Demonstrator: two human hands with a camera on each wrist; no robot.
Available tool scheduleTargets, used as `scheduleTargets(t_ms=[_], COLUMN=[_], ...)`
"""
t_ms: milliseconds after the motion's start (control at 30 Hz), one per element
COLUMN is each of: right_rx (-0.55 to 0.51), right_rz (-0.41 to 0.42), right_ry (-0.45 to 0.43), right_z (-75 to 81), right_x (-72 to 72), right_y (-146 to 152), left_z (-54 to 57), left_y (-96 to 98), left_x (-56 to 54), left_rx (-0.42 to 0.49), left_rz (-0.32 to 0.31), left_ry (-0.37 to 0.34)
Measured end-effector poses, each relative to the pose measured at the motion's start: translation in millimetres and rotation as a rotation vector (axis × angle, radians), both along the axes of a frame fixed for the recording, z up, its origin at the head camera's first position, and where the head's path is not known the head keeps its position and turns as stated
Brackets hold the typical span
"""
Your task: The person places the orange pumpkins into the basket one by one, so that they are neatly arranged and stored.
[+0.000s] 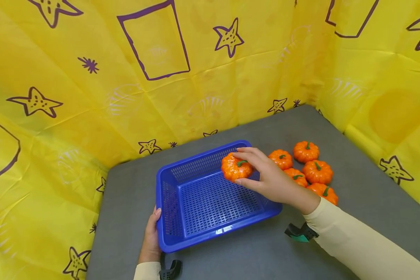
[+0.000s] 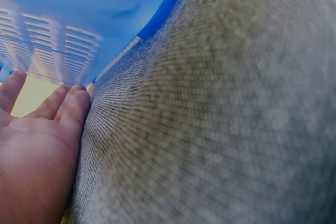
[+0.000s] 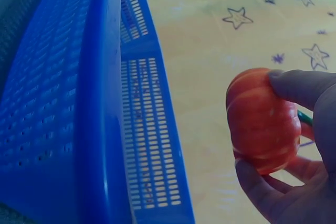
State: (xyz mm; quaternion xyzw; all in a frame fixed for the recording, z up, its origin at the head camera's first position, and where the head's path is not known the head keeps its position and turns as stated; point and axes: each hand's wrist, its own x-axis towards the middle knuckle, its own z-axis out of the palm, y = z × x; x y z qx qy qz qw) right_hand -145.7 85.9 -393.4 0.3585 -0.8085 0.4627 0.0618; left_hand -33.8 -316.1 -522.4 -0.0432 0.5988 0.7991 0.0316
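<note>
Presently, your right hand (image 1: 267,175) grips one orange pumpkin (image 1: 232,169), pinched between the thumb on the near side and the fingers on the far side. The body of the pumpkin sits out at the fingertips, its bulk projecting beyond them to the left, while its green stem (image 1: 242,163) points back toward your palm. The right wrist view confirms contact by thumb and fingers on opposite flanks, the stem lying within the gap of the hand.

As for location, you have the pumpkin above the right part of the blue basket (image 1: 227,229), clear of the mesh floor.

Your left hand (image 1: 150,235) is at the basket's left side, thumb at the rim; the left wrist view shows its fingers extended toward the slotted wall. How firmly they bear on it, you cannot tell.

Five more pumpkins (image 1: 318,172) are clustered on the grey table (image 1: 126,202), to the right of the basket.
</note>
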Motion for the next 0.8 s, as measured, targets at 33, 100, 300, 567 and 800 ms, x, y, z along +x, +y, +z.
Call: scheduleTargets(t_ms=[33, 100, 300, 567, 800], right_rx=[-0.001, -0.001, -0.001, -0.005, -0.004], right_rz=[0.002, 0.003, 0.031, 0.073, 0.103], right_ry=[0.001, 0.007, -0.007, -0.028, -0.043], right_z=[0.1, 0.3, 2.5, 2.9, 5.0], right_x=[0.0, -0.2, -0.4, -0.5, -2.1], right_y=[-1.4, -4.1, -16.1, -36.4, -52.9], left_z=[-0.2, -0.6, -1.3, 0.0, 1.5], left_y=[-0.5, -1.1, -1.6, -0.6, -0.7], left_x=[0.1, 0.1, -1.0, -0.3, -1.3], left_rx=[0.001, 0.005, 0.010, -0.034, -0.044], left_rz=[-0.002, -0.007, -0.018, -0.008, -0.007], left_ry=[-0.001, 0.002, 0.007, -0.020, -0.041])
